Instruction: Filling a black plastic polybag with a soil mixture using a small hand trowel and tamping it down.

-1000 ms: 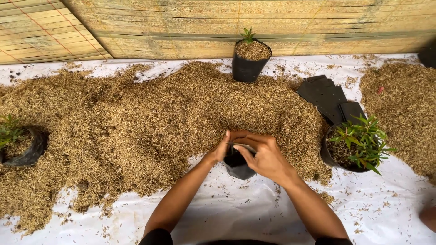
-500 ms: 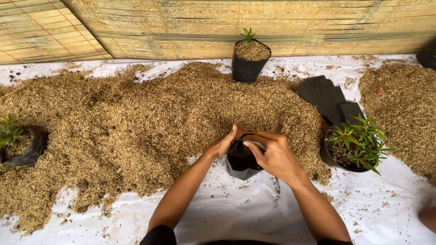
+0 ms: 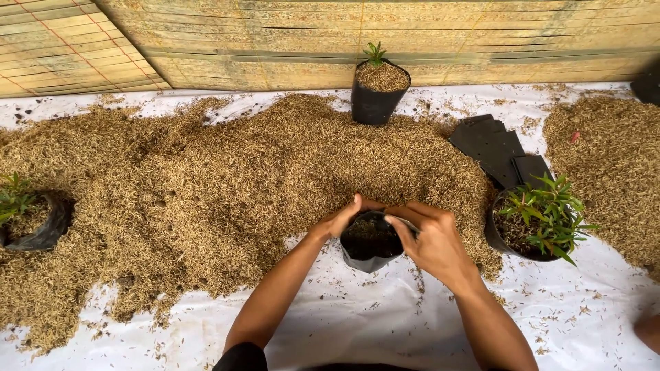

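A small black planting bag point(image 3: 369, 249) stands on the white sheet at the near edge of a big heap of rice husks point(image 3: 206, 185). Some husk fill shows inside its open mouth. My left hand point(image 3: 342, 218) pinches the bag's rim on the left side. My right hand point(image 3: 432, 240) grips the rim on the right, fingers curled over the edge. Both hands hold the mouth open.
A filled black bag with a small seedling point(image 3: 377, 86) stands at the back by the bamboo wall. A leafy plant in a bag point(image 3: 536, 223) sits right of my hands, beside a stack of flat black bags point(image 3: 498, 148). Another potted seedling point(image 3: 27, 220) lies far left. More husks point(image 3: 605, 165) lie right.
My hands have spread apart on the bag's rim, and its mouth now stands wider open, showing the fill inside. The bag has stayed in the same spot.
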